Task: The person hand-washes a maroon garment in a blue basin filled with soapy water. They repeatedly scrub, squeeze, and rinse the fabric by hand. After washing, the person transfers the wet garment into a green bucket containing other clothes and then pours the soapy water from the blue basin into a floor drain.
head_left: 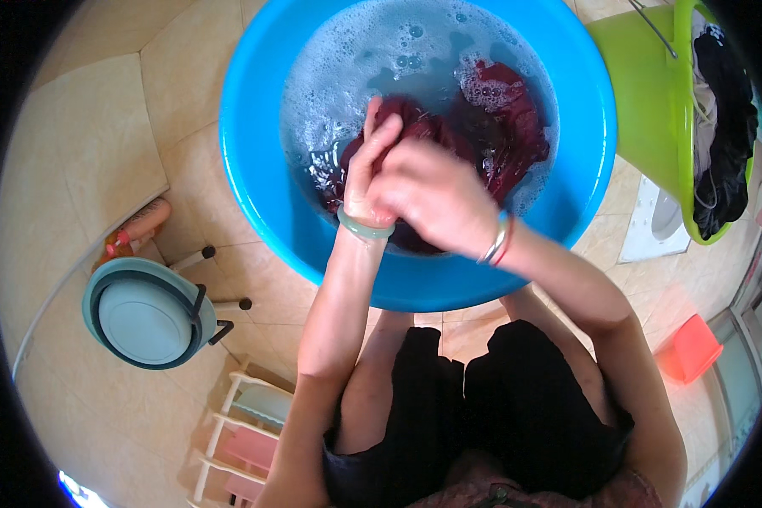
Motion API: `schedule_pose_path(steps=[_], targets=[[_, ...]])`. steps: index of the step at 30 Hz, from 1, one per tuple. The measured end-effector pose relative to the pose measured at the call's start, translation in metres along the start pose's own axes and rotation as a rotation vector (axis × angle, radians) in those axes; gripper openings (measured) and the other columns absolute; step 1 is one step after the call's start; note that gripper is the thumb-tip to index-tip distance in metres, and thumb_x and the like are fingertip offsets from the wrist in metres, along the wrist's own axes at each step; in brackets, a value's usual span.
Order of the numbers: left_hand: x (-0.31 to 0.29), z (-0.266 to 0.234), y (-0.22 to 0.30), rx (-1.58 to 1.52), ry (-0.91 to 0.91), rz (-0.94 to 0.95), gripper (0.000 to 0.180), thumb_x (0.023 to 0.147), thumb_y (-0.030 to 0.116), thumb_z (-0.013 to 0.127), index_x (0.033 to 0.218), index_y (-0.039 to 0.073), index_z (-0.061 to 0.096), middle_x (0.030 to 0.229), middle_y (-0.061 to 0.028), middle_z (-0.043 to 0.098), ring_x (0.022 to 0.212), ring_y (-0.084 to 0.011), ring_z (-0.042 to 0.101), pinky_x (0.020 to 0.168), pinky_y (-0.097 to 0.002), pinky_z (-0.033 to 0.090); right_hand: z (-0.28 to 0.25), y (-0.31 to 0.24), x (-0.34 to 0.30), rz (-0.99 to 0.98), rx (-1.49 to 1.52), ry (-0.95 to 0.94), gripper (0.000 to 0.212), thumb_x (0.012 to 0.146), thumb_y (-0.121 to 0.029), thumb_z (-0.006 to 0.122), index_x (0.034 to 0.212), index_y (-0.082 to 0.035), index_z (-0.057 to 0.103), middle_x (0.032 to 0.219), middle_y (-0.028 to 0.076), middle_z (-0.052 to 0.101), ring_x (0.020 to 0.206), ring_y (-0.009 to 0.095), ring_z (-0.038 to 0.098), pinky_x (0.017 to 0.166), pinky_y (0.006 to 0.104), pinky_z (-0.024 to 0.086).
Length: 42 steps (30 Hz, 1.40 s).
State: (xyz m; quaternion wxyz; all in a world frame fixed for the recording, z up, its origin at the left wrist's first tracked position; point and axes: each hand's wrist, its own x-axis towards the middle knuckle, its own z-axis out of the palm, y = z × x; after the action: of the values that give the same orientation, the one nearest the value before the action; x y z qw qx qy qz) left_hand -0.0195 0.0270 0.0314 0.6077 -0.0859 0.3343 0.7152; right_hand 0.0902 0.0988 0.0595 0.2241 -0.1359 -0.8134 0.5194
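Observation:
A bunched, wet dark red cloth point(510, 140) lies partly under soapy water in a large blue basin point(588, 102). My left hand point(366, 173), a pale green bangle at its wrist, grips one fold of the cloth, with a thumb and finger sticking up beside it. My right hand point(432, 190), wearing a silver bracelet and a red string, is pressed against the left palm. Its curled fingers are blurred by motion and close on the cloth between the hands. White foam floats on the water; the cloth's lower part is hidden.
A green bucket point(648, 102) with dark and light clothes point(721, 127) stands at the right, near a white squat toilet point(656, 224). An orange-red container point(690, 349) sits lower right. At left are a grey-blue basin point(144, 317), bottles point(140, 227) and a small rack point(220, 440).

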Motion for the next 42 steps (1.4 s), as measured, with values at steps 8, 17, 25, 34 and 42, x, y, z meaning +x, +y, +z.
schedule_pose_path(steps=[8, 17, 25, 34, 42], targets=[[0.014, -0.030, -0.005, -0.131, -0.122, -0.153, 0.033, 0.095, 0.037, 0.059, 0.121, 0.016, 0.058, 0.099, 0.0020, 0.059, 0.089, -0.0093, 0.056, 0.078, -0.0267, 0.047, 0.030, -0.043, 0.002, -0.095, -0.228, -0.018, 0.020, 0.080, -0.022, 0.071, 0.075, -0.008, 0.057, 0.083, 0.005, 0.050, 0.061, 0.017, 0.059, 0.046, 0.0285, 0.048], [0.012, 0.014, -0.033, 0.295, 0.684, 0.106, 0.026, 0.093, 0.030, 0.055, 0.094, 0.006, 0.062, 0.090, -0.0022, 0.059, 0.085, -0.0147, 0.054, 0.080, -0.0285, 0.042, 0.006, 0.076, 0.019, 0.165, -0.393, 0.250, 0.030, 0.095, -0.023, 0.052, 0.070, -0.007, 0.057, 0.064, 0.015, 0.060, 0.059, 0.036, 0.061, 0.050, 0.0438, 0.049], [0.004, -0.010, -0.031, 0.238, 0.508, 0.191, 0.028, 0.095, 0.034, 0.053, 0.093, 0.007, 0.060, 0.085, -0.0005, 0.057, 0.083, -0.0124, 0.054, 0.077, -0.0282, 0.045, 0.038, -0.011, 0.001, -0.117, -0.253, 0.093, 0.009, 0.081, -0.012, 0.064, 0.081, -0.009, 0.057, 0.073, 0.011, 0.054, 0.064, 0.024, 0.063, 0.050, 0.0342, 0.050], [0.034, 0.006, 0.000, -0.014, 0.203, 0.028, 0.043, 0.098, 0.030, 0.053, 0.130, 0.002, 0.051, 0.128, -0.0075, 0.056, 0.118, -0.0186, 0.051, 0.105, -0.0322, 0.036, -0.025, 0.143, 0.044, 0.325, -0.503, 0.339, 0.027, 0.095, -0.030, 0.056, 0.084, -0.006, 0.058, 0.078, 0.017, 0.062, 0.071, 0.037, 0.061, 0.057, 0.0458, 0.049], [0.060, -0.029, 0.002, 0.271, 0.345, 0.102, 0.057, 0.094, -0.001, 0.047, 0.147, 0.012, 0.031, 0.137, -0.0105, 0.048, 0.122, -0.0254, 0.049, 0.104, -0.0412, 0.041, 0.003, 0.158, 0.016, 0.344, -0.824, -0.103, 0.037, 0.090, -0.023, 0.058, 0.127, -0.024, 0.050, 0.122, 0.015, 0.048, 0.103, 0.036, 0.057, 0.072, 0.0477, 0.055]])
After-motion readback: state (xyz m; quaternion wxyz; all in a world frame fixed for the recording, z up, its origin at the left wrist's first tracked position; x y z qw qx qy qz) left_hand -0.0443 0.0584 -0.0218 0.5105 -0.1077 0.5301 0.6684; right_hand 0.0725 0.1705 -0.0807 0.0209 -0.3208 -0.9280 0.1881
